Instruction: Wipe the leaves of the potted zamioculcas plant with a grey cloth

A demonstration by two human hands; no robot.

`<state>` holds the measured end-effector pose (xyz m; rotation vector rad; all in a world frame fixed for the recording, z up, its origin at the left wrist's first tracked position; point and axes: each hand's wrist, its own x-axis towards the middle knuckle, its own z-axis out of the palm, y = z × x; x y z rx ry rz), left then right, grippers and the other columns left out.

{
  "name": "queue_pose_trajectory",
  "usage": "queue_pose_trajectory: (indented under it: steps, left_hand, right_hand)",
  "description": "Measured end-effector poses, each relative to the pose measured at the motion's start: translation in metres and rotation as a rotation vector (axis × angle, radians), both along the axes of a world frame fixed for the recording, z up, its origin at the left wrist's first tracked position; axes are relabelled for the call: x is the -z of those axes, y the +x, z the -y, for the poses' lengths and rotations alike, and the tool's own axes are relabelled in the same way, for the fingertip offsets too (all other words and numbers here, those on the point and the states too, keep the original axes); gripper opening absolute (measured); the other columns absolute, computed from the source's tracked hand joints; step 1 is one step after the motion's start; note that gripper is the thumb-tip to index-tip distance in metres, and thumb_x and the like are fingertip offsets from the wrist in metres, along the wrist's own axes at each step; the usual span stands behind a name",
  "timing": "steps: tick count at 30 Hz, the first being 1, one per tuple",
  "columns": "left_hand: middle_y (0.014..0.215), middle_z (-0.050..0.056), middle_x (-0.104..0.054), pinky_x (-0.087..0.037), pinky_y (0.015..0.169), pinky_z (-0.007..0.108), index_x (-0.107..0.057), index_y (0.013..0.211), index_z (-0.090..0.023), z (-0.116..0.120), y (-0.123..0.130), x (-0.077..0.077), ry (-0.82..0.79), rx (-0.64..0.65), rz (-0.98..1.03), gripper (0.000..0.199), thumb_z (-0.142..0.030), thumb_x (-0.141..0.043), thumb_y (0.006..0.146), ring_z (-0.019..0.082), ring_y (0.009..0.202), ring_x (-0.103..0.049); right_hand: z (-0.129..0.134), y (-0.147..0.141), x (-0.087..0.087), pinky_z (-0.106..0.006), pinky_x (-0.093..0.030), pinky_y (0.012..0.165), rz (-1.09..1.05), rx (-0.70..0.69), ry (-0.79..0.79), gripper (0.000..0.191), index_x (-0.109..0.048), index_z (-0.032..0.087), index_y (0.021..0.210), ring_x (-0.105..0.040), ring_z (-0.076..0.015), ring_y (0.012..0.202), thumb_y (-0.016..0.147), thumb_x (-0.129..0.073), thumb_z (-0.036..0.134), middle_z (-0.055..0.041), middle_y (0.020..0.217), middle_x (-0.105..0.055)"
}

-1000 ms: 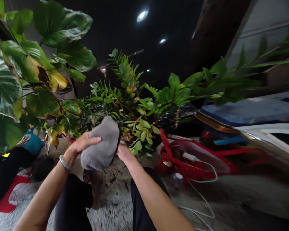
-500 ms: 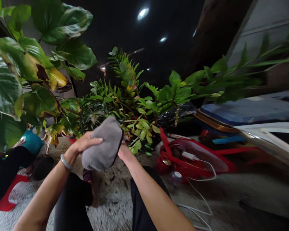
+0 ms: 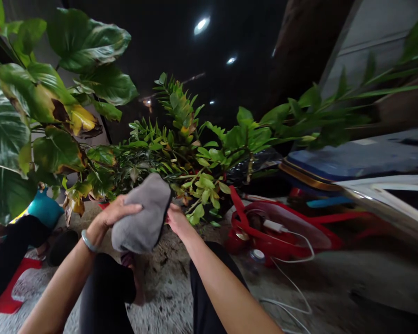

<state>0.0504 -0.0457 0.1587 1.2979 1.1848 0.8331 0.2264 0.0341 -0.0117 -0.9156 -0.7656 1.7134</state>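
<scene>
A grey, plush-looking cloth (image 3: 142,213) with a dark edging is held up in front of my knees. My left hand (image 3: 120,211) grips it from the left, thumb lying across the front and the other fingers hidden behind. At the dark right edge, my right hand (image 3: 176,218) pinches the cloth, its fingertips partly out of sight. A pale bangle (image 3: 88,241) circles my left wrist. Leafy green plants (image 3: 205,181) stand just beyond the cloth.
A red bag (image 3: 264,232) holding a white adapter (image 3: 273,226) with a white cable (image 3: 299,297) sits at the right. A clear bottle (image 3: 257,255) stands beside it. Large leaves (image 3: 83,39) overhang the left. Another person in dark trousers (image 3: 14,250) is at the far left.
Both hands and the grey cloth have shifted slightly left and down. More of my right hand's fingers now show at the cloth's edge.
</scene>
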Motion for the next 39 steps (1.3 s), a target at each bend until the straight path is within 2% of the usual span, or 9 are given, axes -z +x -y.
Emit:
queue_pose_trajectory:
  steps: [4,12,15,20,24,28,32,36,39]
  left_hand:
    - [0.093,0.008,-0.08,-0.059,0.08,0.033,-0.079,0.107,-0.014,-0.019,-0.007,-0.032,0.195,-0.336,0.229,0.052,-0.046,-0.087,0.067,0.026,0.085,-0.074]
    - [0.088,0.01,-0.08,-0.057,0.074,0.035,-0.08,0.091,-0.015,0.014,-0.014,0.057,-0.175,-0.092,0.001,0.041,-0.044,-0.09,0.064,0.026,0.077,-0.072]
    - [0.093,0.01,-0.08,-0.057,0.077,0.035,-0.081,0.097,-0.017,0.03,-0.022,0.039,-0.157,-0.067,0.037,0.043,-0.044,-0.09,0.065,0.029,0.083,-0.073]
    - [0.094,0.008,-0.08,-0.058,0.087,0.036,-0.076,0.114,-0.016,0.007,-0.038,-0.009,0.171,-0.496,0.221,0.054,-0.047,-0.085,0.071,0.031,0.097,-0.073]
    - [0.083,0.009,-0.079,-0.059,0.074,0.034,-0.075,0.102,-0.012,0.0,-0.041,0.034,0.017,-0.528,0.188,0.052,-0.044,-0.089,0.064,0.025,0.077,-0.074]
    - [0.088,0.011,-0.08,-0.06,0.074,0.035,-0.077,0.096,-0.012,0.037,-0.042,0.083,-0.233,-0.351,0.114,0.049,-0.047,-0.091,0.063,0.026,0.077,-0.074]
    - [0.087,0.01,-0.08,-0.059,0.072,0.033,-0.079,0.094,-0.015,0.058,-0.05,0.047,-0.18,-0.314,0.111,0.04,-0.044,-0.088,0.068,0.024,0.072,-0.072]
    - [0.091,0.007,-0.08,-0.06,0.076,0.033,-0.078,0.102,-0.019,0.026,-0.058,-0.007,0.082,-0.583,0.24,0.043,-0.045,-0.087,0.069,0.027,0.084,-0.075]
    - [0.088,0.007,-0.08,-0.06,0.075,0.032,-0.075,0.099,-0.016,0.002,-0.055,0.005,0.099,-0.63,0.267,0.043,-0.042,-0.087,0.067,0.025,0.08,-0.074]
  right_hand:
    - [0.002,-0.002,-0.004,-0.019,-0.036,0.036,-0.024,-0.028,-0.077,0.027,-0.052,0.021,0.068,-0.045,-0.0068,0.038,0.061,-0.078,0.025,0.0047,0.053,-0.062]
    - [0.004,-0.001,-0.005,-0.017,-0.035,0.034,-0.034,-0.001,-0.098,0.027,-0.053,0.022,0.076,-0.045,-0.0073,0.035,0.064,-0.077,0.021,0.008,0.049,-0.058]
    - [0.003,0.0,-0.004,-0.016,-0.033,0.034,-0.017,-0.005,-0.077,0.028,-0.05,0.021,0.07,-0.043,-0.0059,0.034,0.064,-0.077,0.023,0.0083,0.047,-0.055]
    - [0.003,-0.001,-0.009,-0.018,-0.036,0.034,-0.011,-0.027,-0.133,0.03,-0.049,0.022,0.07,-0.046,-0.007,0.035,0.065,-0.079,0.02,0.0056,0.052,-0.061]
    - [0.006,-0.002,-0.011,-0.017,-0.037,0.034,-0.039,-0.004,-0.141,0.028,-0.051,0.021,0.072,-0.047,-0.0073,0.036,0.066,-0.078,0.017,0.0044,0.053,-0.062]
    - [0.006,0.001,-0.009,-0.017,-0.037,0.035,-0.048,0.031,-0.142,0.027,-0.054,0.021,0.075,-0.048,-0.0077,0.038,0.064,-0.079,0.016,0.0036,0.055,-0.063]
    - [0.003,0.003,-0.006,-0.019,-0.037,0.036,-0.046,0.005,-0.129,0.028,-0.053,0.022,0.072,-0.046,-0.008,0.038,0.061,-0.078,0.018,0.004,0.053,-0.061]
    - [0.004,-0.001,-0.005,-0.02,-0.037,0.038,-0.077,-0.034,-0.043,0.026,-0.053,0.021,0.069,-0.046,-0.0076,0.039,0.058,-0.077,0.024,0.0044,0.054,-0.061]
    - [0.006,-0.003,-0.008,-0.021,-0.037,0.04,-0.117,-0.028,0.015,0.031,-0.064,0.022,0.086,-0.045,-0.0083,0.039,0.058,-0.075,0.027,0.0061,0.054,-0.06]
